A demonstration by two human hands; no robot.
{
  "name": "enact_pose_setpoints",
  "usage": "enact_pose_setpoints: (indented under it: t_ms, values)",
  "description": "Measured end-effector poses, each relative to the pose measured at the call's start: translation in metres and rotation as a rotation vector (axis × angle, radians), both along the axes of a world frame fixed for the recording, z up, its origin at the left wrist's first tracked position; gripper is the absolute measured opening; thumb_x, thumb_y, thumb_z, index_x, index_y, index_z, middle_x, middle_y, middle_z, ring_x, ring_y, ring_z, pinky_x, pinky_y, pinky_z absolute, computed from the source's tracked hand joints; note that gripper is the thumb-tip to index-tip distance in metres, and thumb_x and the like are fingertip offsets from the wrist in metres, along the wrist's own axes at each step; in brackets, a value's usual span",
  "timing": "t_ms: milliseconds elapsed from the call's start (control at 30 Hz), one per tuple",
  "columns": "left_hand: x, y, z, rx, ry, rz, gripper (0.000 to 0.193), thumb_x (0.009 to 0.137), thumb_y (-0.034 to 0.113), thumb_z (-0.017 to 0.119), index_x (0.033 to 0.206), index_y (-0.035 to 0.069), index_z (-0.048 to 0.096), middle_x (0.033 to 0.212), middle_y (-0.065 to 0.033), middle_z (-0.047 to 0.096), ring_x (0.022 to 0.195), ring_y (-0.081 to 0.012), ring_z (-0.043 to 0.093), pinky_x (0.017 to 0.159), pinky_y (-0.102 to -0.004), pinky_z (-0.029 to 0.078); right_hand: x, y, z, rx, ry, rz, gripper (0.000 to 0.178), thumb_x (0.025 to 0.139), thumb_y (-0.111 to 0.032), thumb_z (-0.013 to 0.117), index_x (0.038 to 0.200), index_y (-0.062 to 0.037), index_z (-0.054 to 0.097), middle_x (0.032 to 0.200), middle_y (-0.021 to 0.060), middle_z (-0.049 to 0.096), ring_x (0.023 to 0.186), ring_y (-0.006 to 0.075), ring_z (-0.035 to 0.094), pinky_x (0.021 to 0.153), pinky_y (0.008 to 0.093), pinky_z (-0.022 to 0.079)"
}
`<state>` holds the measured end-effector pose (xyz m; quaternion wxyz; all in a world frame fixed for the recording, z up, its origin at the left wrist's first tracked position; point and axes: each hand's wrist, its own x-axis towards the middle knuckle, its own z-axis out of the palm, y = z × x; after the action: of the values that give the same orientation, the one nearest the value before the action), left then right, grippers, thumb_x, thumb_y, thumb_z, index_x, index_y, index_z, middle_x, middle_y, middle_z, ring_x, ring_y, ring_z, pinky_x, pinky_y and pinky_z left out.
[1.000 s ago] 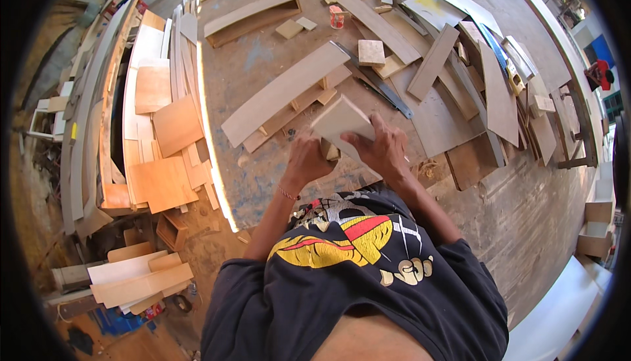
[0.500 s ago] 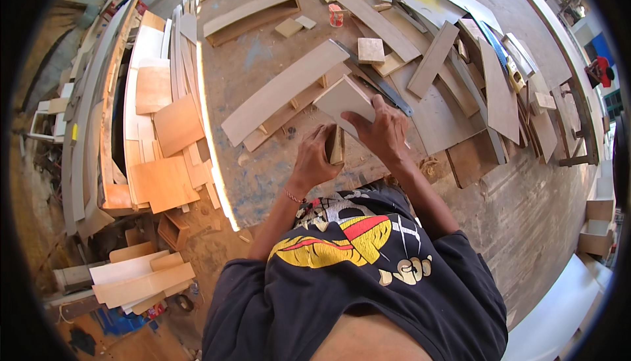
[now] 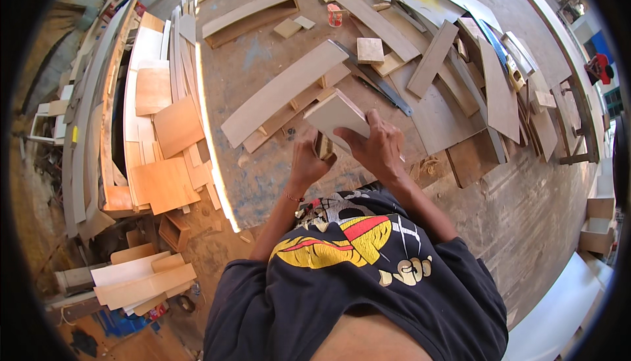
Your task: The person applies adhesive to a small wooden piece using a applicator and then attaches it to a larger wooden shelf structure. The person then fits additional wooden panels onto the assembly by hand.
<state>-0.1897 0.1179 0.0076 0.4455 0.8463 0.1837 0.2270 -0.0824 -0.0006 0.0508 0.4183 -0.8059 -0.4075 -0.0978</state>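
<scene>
My right hand [image 3: 382,143] is closed round a pale rectangular board [image 3: 332,118], thumb on its near face and fingers along its right edge. The board is tilted, and its long edge shows thin layers. Closed beside its lower left corner, my left hand [image 3: 309,162] grips a small wooden piece [image 3: 324,146], of which only a narrow end shows. Whether this piece touches the board, I cannot tell. Just beyond both hands lies a long wooden assembly [image 3: 286,91], two planks joined by short blocks, on the worn worktop [image 3: 243,180].
A handsaw blade [image 3: 388,98] lies right of the assembly, near a square wood block [image 3: 370,50] and a red-and-white cup [image 3: 334,15]. Planks and offcuts [image 3: 499,91] crowd the right side. Plywood pieces [image 3: 177,124] are piled at left. An open wooden box [image 3: 253,16] sits farther back.
My right hand has lowered the board slightly toward me and left, and its tilt has changed. The small piece in my left hand has turned, showing less of its length.
</scene>
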Motion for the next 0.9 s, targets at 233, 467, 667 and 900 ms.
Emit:
enact_pose_setpoints:
  t_ms: [233,467,667,900]
  values:
    - [0.003,-0.009,-0.004,-0.07,-0.085,0.043,0.047,0.057,0.007,0.065,0.102,-0.002,0.054,0.091,-0.0203,0.058,0.084,-0.0386,0.057,0.075,-0.0382,0.046,0.019,0.013,0.001,-0.089,0.039,-0.113,0.046,0.071,-0.044,0.072,0.079,-0.0032,0.053,0.063,0.0174,0.062,0.056,0.0327,0.063,0.05,0.0396,0.047]
    - [-0.004,-0.009,-0.01,-0.037,-0.173,0.007,0.05,0.055,0.008,0.065,0.103,-0.002,0.054,0.091,-0.0194,0.059,0.083,-0.0381,0.056,0.074,-0.0376,0.046,0.008,0.006,-0.002,-0.062,0.07,-0.054,0.046,0.072,-0.044,0.072,0.08,-0.0032,0.053,0.063,0.0177,0.062,0.056,0.0325,0.063,0.049,0.0386,0.047]
    - [-0.006,0.002,-0.01,0.083,-0.009,-0.011,0.057,0.054,0.008,0.065,0.11,-0.001,0.053,0.094,-0.0208,0.058,0.087,-0.0368,0.058,0.077,-0.0378,0.046,0.004,0.001,0.007,-0.064,-0.007,0.021,0.045,0.072,-0.045,0.071,0.081,-0.0046,0.053,0.062,0.0141,0.061,0.059,0.0306,0.063,0.051,0.0382,0.047]
    - [-0.005,-0.011,0.008,0.02,-0.214,-0.134,0.058,0.056,0.008,0.065,0.111,-0.003,0.051,0.098,-0.02,0.057,0.09,-0.0344,0.058,0.08,-0.0349,0.046,0.037,0.018,-0.003,-0.18,0.032,-0.099,0.048,0.072,-0.049,0.07,0.083,-0.0037,0.056,0.064,0.0154,0.062,0.061,0.0318,0.063,0.054,0.0385,0.048]
